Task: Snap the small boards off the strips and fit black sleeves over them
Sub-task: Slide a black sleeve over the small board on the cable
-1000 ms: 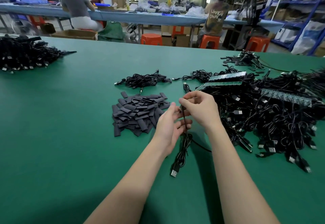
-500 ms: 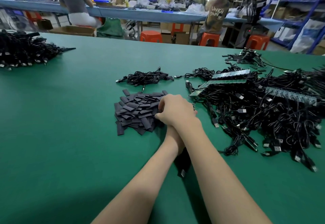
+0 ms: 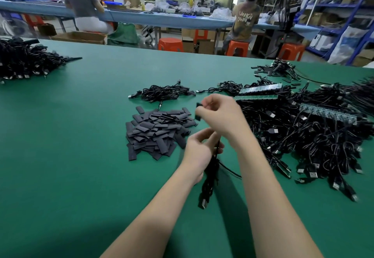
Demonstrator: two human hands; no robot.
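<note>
Pinching a black sleeve (image 3: 198,111) between thumb and fingertips, the right hand (image 3: 220,119) is raised above the green bench (image 3: 81,156), just beside the right edge of the pile of black sleeves (image 3: 157,131). This grip is closed tight on the sleeve, which stands nearly upright; the picture is blurred here, so I cannot tell if the sleeve is flat or opened. Below it, the left hand (image 3: 199,152) has its fingers curled around a bundled USB cable (image 3: 210,174), which hangs down from the grip, with the plug near the bench surface. If a small board is at the top end of this cable, it is hidden by the fingers. To the right lies a big heap of black cables (image 3: 313,134), and on it rest green board strips (image 3: 260,89). A smaller cable bundle (image 3: 164,93) lies behind the sleeve pile, and another cable heap (image 3: 24,61) is far on the left.
</note>
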